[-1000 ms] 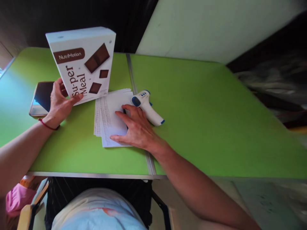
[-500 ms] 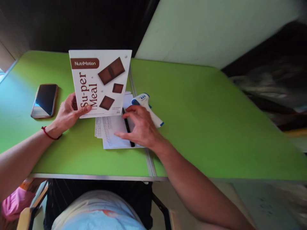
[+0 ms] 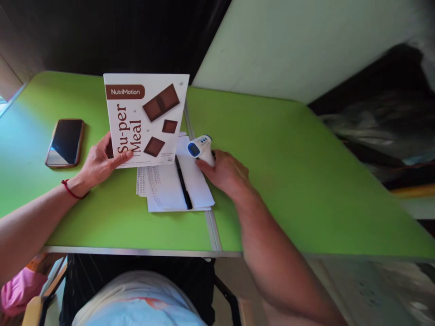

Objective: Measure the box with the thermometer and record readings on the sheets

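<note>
My left hand (image 3: 103,163) is closed on the lower left corner of a white box (image 3: 159,145) printed "NutriMotion Su-per Meal" with brown chocolate pieces. The box is held up, its front facing me. My right hand (image 3: 226,172) grips the handle of a white and blue infrared thermometer (image 3: 203,147), with its small screen turned my way. Between the hands, sheets of white paper (image 3: 170,192) lie partly behind the box, and the left ones bear small handwriting. A black pen (image 3: 183,185) rests aslant on the paper.
A smartphone (image 3: 64,142) in a brown case lies on the left of the green table (image 3: 288,181). A metal seam (image 3: 212,231) crosses the table near the papers. Behind stand a dark panel and a pale wall (image 3: 272,50). Chair armrests flank my lap.
My right hand has moved from above the pen to the thermometer and taken hold of it. The thermometer, lying flat before, is now turned upright. My left hand keeps the box nearly in place.
</note>
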A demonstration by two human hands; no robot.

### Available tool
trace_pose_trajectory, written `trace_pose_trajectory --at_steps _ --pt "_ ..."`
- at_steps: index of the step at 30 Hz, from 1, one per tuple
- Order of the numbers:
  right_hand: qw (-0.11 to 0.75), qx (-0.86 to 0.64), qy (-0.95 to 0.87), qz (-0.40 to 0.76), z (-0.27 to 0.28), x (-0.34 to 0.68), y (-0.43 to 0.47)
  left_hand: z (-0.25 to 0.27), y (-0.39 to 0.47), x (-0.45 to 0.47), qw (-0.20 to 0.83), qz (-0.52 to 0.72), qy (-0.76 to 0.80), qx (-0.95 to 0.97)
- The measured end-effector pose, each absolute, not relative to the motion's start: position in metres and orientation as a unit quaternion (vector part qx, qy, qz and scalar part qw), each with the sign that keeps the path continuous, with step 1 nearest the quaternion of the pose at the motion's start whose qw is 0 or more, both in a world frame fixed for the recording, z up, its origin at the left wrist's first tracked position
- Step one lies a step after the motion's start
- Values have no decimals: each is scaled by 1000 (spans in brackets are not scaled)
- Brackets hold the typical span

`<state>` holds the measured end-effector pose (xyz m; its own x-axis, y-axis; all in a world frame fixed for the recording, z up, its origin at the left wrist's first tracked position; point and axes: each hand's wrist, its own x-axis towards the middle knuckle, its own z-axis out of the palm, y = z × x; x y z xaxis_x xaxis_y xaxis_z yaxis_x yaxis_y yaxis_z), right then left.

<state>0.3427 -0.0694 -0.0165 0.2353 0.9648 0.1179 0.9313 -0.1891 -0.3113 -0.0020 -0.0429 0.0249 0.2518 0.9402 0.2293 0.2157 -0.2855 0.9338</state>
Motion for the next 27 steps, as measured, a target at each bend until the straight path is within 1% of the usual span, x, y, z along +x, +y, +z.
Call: trace_pose_trajectory --at_steps 2,3,5,7,8,9,12,14,16,18,24,27 --pt "189 -773 -599 90 -13 340 -67 24 -43 -2 416 438 427 673" --pt "226 -767 -591 106 -11 337 -67 24 -42 -2 416 439 427 672" --pt "341 -724 -582 145 -6 325 -70 23 -42 -2 414 437 431 672" --pt "462 -644 -573 207 -1 307 -78 22 -42 -2 409 435 432 676" --pt "506 -603 -564 249 1 297 -84 21 -42 -1 407 435 431 678" --pt "523 -566 -559 305 3 286 -91 21 -42 -1 407 436 430 678" --pt "492 -475 -549 481 8 259 -111 22 -43 -1 418 442 425 670" --pt "465 -443 -525 558 9 248 -119 23 -43 0 424 442 425 666" --pt "448 -433 -501 601 8 242 -122 23 -43 0 422 441 426 668" --pt "440 -432 -494 614 5 240 -120 23 -43 0 415 440 430 670" --pt "432 -442 -532 579 -2 240 -115 20 -40 -3 404 440 435 673" --pt "431 -443 -535 576 -4 240 -115 20 -41 -3 416 443 431 667"
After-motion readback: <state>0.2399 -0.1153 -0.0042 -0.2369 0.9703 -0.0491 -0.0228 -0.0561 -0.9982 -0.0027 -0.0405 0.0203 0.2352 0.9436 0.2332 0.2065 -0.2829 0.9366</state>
